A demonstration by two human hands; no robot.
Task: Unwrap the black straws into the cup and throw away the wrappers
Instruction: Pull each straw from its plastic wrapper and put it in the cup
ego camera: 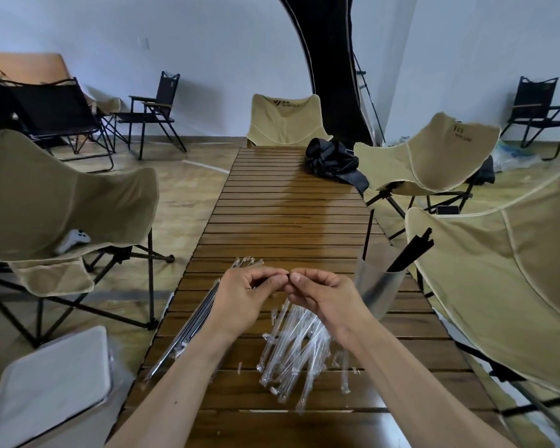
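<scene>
My left hand point(248, 294) and my right hand point(325, 294) meet fingertip to fingertip above the slatted wooden table point(288, 202), pinching one wrapped black straw between them; most of it is hidden by my fingers. A row of wrapped black straws point(196, 321) lies to the left under my left forearm. A heap of empty clear wrappers point(296, 347) lies below my right hand. A clear plastic cup point(377, 286) stands to the right with several unwrapped black straws point(409, 250) leaning in it.
A white lidded bin point(50, 386) stands at the lower left beside the table. Tan folding chairs point(59, 202) ring the table on both sides. A black bag point(333, 161) lies at the table's far right end.
</scene>
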